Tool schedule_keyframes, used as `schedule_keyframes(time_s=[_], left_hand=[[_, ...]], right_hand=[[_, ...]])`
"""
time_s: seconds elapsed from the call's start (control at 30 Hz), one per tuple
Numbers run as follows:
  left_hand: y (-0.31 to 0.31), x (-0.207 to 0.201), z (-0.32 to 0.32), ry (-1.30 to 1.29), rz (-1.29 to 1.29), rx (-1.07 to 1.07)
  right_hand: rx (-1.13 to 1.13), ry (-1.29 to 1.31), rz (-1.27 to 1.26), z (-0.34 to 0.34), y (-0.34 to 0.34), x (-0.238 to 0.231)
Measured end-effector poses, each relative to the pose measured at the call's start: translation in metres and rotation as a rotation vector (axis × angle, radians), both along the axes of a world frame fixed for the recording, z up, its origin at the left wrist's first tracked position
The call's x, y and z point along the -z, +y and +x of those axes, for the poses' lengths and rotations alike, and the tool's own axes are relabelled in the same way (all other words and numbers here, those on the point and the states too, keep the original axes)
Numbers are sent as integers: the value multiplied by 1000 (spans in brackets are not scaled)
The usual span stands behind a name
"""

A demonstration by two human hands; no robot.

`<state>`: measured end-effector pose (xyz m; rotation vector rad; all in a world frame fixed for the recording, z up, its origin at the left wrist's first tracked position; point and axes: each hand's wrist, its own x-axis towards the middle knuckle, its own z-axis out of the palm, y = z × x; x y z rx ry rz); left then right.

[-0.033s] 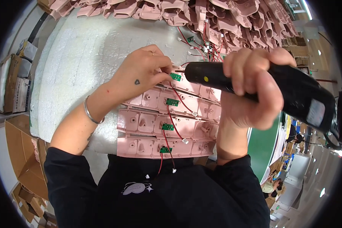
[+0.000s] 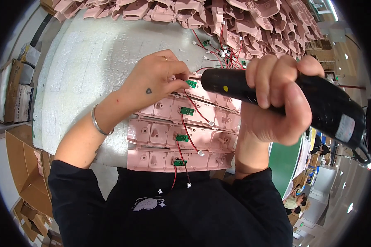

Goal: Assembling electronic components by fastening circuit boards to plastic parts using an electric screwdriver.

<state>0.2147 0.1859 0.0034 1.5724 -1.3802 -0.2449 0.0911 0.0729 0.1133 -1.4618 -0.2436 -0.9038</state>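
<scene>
My right hand (image 2: 282, 99) is wrapped round a black electric screwdriver (image 2: 235, 82), held level with its bit pointing left. The bit's tip is at the fingertips of my left hand (image 2: 152, 78). Those fingers are pinched together over the farthest pink plastic part (image 2: 212, 94); whatever they hold is too small or hidden to make out. Beside them a small green circuit board (image 2: 191, 83) sits in that part. Nearer to me lie more pink parts in a row, with green boards (image 2: 187, 111) and red-and-black wires (image 2: 188, 133) ending in white connectors (image 2: 200, 153).
Pink plastic parts (image 2: 160, 11) are heaped along the far edge. A tangle of wired boards (image 2: 224, 53) lies in front of them. White foam sheeting (image 2: 70, 78) covers the table's left side. Cardboard boxes (image 2: 22, 160) stand at left; a green surface (image 2: 285, 160) is at right.
My right hand and the screwdriver have shifted slightly right and toward me. My left hand stays almost where it was.
</scene>
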Motion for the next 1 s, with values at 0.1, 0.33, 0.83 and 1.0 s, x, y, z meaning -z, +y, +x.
schedule_keyframes(time_s=[0.1, 0.33, 0.83, 1.0], left_hand=[[2, -8, -7, 44, -91, -22], [2, -6, -11, -25, -218, -43], [1, -4, -17, -191, -347, -61], [0, -5, -14, -139, -238, -36]], right_hand=[[-113, -8, -16, -7, -1, -5], [-129, -17, -60, -11, -3, -7], [-225, -26, -110, -10, -1, -7], [-61, 9, -38, -8, 3, 2]])
